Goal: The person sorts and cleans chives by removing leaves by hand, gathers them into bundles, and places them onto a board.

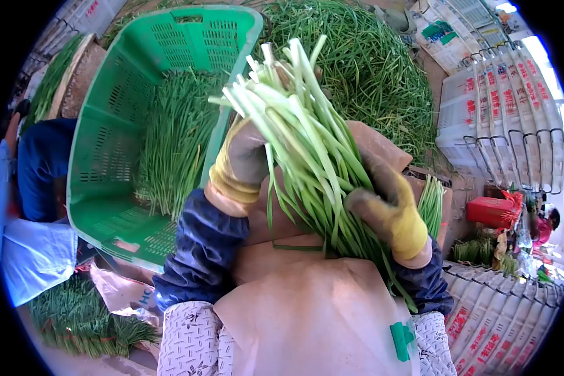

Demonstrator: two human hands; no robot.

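The head camera is looking down on the work. At the far left, a co-worker's blue trouser leg [42, 166] is showing beside the green crate [84, 141], and bundles [84, 319] of greens are lying near the lower edge. Inside the crate, loose stalks [175, 138] are resting lengthwise. Just right of the crate, the left hand [241, 156], gloved with a yellow cuff, is closing around the left side of the bunch [316, 160], its fingers going out of sight behind the stems. The bunch is slanting above the person's apron [313, 307], its pale cut ends pointing up and its green leaves hanging down to the right. Beyond it, a large pile [376, 75] of greens is spreading over the floor. The right hand [385, 210], gloved alike and slightly blurred, is touching the bunch's right side, its thumb lying over the leaves and its fingers reaching up along the edge, partly spread; how firmly it is gripping, I cannot tell. Farther right, a small bundle [430, 203] is lying near the right wrist, a red box [489, 212] is sitting beyond, and white crates [501, 113] are standing in a row.
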